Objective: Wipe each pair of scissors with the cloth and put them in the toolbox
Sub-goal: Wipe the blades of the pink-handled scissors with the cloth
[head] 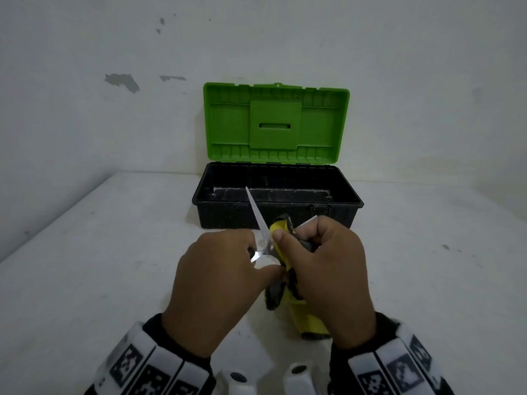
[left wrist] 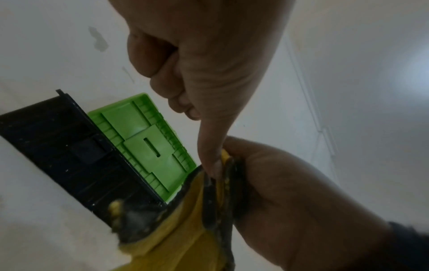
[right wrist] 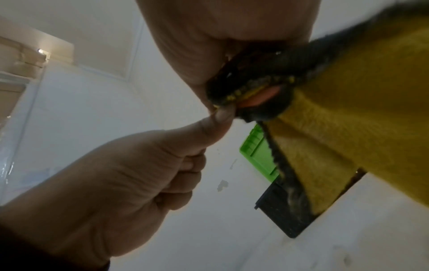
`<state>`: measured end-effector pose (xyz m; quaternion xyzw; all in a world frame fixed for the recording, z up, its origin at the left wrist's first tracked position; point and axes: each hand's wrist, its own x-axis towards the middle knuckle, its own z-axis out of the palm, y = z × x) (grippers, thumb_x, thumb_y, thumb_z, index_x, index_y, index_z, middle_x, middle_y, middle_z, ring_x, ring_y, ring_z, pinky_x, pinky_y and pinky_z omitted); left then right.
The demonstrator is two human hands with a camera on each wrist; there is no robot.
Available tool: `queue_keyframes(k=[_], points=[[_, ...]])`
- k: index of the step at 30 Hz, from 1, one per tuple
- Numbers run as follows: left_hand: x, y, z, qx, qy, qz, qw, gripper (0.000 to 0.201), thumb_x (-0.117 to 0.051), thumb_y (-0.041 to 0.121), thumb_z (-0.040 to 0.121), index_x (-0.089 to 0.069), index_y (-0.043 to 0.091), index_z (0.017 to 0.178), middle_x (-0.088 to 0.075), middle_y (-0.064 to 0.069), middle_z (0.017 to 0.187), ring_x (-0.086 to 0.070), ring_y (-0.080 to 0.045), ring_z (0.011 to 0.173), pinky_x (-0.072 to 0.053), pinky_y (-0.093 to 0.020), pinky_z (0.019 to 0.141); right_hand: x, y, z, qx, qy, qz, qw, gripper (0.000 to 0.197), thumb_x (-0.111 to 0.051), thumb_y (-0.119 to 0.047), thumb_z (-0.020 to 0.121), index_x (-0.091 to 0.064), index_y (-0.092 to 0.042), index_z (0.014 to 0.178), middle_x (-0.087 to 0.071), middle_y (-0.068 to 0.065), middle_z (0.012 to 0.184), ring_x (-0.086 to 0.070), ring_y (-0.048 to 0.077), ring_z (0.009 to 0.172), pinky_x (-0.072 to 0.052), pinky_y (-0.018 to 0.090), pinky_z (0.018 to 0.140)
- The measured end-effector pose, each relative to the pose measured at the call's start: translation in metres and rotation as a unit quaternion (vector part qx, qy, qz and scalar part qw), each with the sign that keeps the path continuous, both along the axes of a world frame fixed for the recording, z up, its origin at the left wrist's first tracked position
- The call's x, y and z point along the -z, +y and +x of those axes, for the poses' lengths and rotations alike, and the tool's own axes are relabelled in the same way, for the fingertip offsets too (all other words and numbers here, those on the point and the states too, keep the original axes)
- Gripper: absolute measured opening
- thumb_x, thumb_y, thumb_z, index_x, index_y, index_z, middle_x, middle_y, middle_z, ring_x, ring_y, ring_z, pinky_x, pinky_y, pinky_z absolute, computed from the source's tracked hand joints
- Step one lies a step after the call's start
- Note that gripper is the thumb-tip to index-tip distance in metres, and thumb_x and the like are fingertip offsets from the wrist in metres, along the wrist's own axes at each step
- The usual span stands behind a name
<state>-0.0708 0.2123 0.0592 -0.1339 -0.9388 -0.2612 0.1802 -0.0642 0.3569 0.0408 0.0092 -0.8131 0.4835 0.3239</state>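
The scissors [head: 261, 223] are up in the air in front of the person, just this side of the toolbox [head: 278, 195], which sits at twelve o'clock with its green lid [head: 276, 122] standing open. The blades are spread wide, one long blade sticking up toward eleven o'clock and another tip poking out toward two o'clock past the right hand [head: 328, 277]. The left hand [head: 216, 283] is closed tight around the scissors low down, near where the blades meet, and its thumb [right wrist: 216, 122] presses against the cloth. I think it has the handle, but the fingers hide that part, so I am not sure. The right hand has its fingers curled around the yellow cloth [head: 306, 320], bunched over one blade, and the rest of the cloth hangs down toward six o'clock. What worries me is the sharp edge. If the right hand slides along the blade and the cloth slips or bunches thin, a finger could get cut. If the left hand squeezes, the open blades could snap shut on the cloth or on a thumb. The bare blade at eleven o'clock is not covered at all, so a quick turn could poke something. The hanging cloth could also catch on the edge of the toolbox.
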Motion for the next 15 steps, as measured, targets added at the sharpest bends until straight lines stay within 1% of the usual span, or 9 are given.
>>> queue_keyframes(k=[1, 3, 5, 7, 10, 12, 13, 14, 15], points=[[0.001, 0.000, -0.001, -0.004, -0.001, -0.001, 1.000, 0.051, -0.074, 0.063, 0.065, -0.039, 0.029, 0.053, -0.042, 0.011, 0.049, -0.036, -0.006, 0.044, -0.022, -0.016, 0.047, -0.001, -0.001, -0.001, 0.004, 0.000, -0.001, 1.000, 0.025, -0.078, -0.030, 0.081, -0.062, -0.019, 0.066, -0.059, -0.010, 0.059, -0.060, 0.008, 0.063, -0.046, 0.011, 0.053], [0.001, -0.002, -0.004, -0.009, -0.005, 0.023, 1.000, 0.048, -0.077, 0.060, 0.063, -0.042, 0.029, 0.054, -0.046, 0.010, 0.050, -0.039, -0.005, 0.045, -0.024, -0.017, 0.047, -0.001, -0.004, -0.001, -0.001, -0.005, 0.002, 1.000, 0.023, -0.078, -0.029, 0.081, -0.062, -0.018, 0.068, -0.059, -0.010, 0.061, -0.060, 0.006, 0.067, -0.046, 0.009, 0.056], [0.001, -0.004, -0.005, -0.012, -0.021, 0.041, 0.999, 0.047, -0.079, 0.058, 0.062, -0.042, 0.030, 0.055, -0.047, 0.011, 0.052, -0.040, -0.005, 0.046, -0.024, -0.015, 0.047, 0.002, -0.006, 0.003, -0.014, -0.005, 0.010, 1.000, 0.022, -0.079, -0.026, 0.081, -0.063, -0.017, 0.069, -0.059, -0.010, 0.063, -0.060, 0.007, 0.072, -0.047, 0.009, 0.059], [0.003, -0.004, -0.004, -0.009, -0.032, 0.038, 0.999, 0.045, -0.077, 0.059, 0.063, -0.043, 0.031, 0.057, -0.048, 0.012, 0.054, -0.043, -0.005, 0.048, -0.025, -0.014, 0.048, 0.003, -0.006, 0.006, -0.023, -0.008, 0.011, 1.000, 0.022, -0.079, -0.026, 0.080, -0.062, -0.017, 0.069, -0.059, -0.010, 0.064, -0.060, 0.007, 0.074, -0.047, 0.009, 0.061], [0.008, -0.003, -0.004, 0.005, -0.017, 0.030, 0.999, 0.044, -0.075, 0.062, 0.062, -0.048, 0.029, 0.057, -0.050, 0.011, 0.052, -0.044, -0.006, 0.047, -0.028, -0.014, 0.046, 0.004, -0.002, 0.002, -0.007, -0.010, 0.004, 1.000, 0.024, -0.079, -0.028, 0.081, -0.061, -0.020, 0.068, -0.060, -0.009, 0.064, -0.060, 0.009, 0.069, -0.047, 0.010, 0.059], [0.009, -0.005, -0.006, 0.011, -0.009, 0.043, 0.999, 0.047, -0.078, 0.063, 0.059, -0.049, 0.026, 0.055, -0.048, 0.010, 0.049, -0.040, -0.006, 0.044, -0.026, -0.013, 0.044, 0.003, 0.000, -0.002, 0.004, -0.002, 0.006, 1.000, 0.025, -0.078, -0.029, 0.081, -0.060, -0.020, 0.067, -0.060, -0.008, 0.063, -0.059, 0.009, 0.066, -0.047, 0.013, 0.058], [0.008, -0.007, -0.007, 0.016, -0.007, 0.050, 0.999, 0.049, -0.079, 0.064, 0.056, -0.048, 0.025, 0.054, -0.046, 0.009, 0.048, -0.037, -0.006, 0.043, -0.029, -0.015, 0.042, 0.003, 0.000, -0.002, 0.006, 0.002, 0.005, 1.000, 0.025, -0.078, -0.030, 0.081, -0.060, -0.020, 0.068, -0.059, -0.008, 0.063, -0.059, 0.010, 0.065, -0.048, 0.014, 0.057], [0.009, -0.009, -0.008, 0.023, -0.005, 0.057, 0.998, 0.051, -0.079, 0.065, 0.054, -0.049, 0.025, 0.053, -0.046, 0.008, 0.047, -0.035, -0.005, 0.043, -0.035, -0.017, 0.044, 0.003, 0.000, -0.002, 0.008, 0.005, 0.002, 1.000, 0.026, -0.078, -0.030, 0.081, -0.059, -0.019, 0.068, -0.058, -0.008, 0.062, -0.058, 0.010, 0.065, -0.048, 0.014, 0.057], [0.008, -0.010, -0.008, 0.028, -0.005, 0.063, 0.998, 0.053, -0.079, 0.068, 0.051, -0.049, 0.024, 0.053, -0.045, 0.008, 0.046, -0.034, -0.005, 0.043, -0.039, -0.016, 0.049, 0.003, 0.001, -0.002, 0.013, 0.006, -0.002, 1.000, 0.026, -0.078, -0.031, 0.081, -0.059, -0.018, 0.068, -0.058, -0.008, 0.063, -0.058, 0.010, 0.066, -0.047, 0.014, 0.057]])
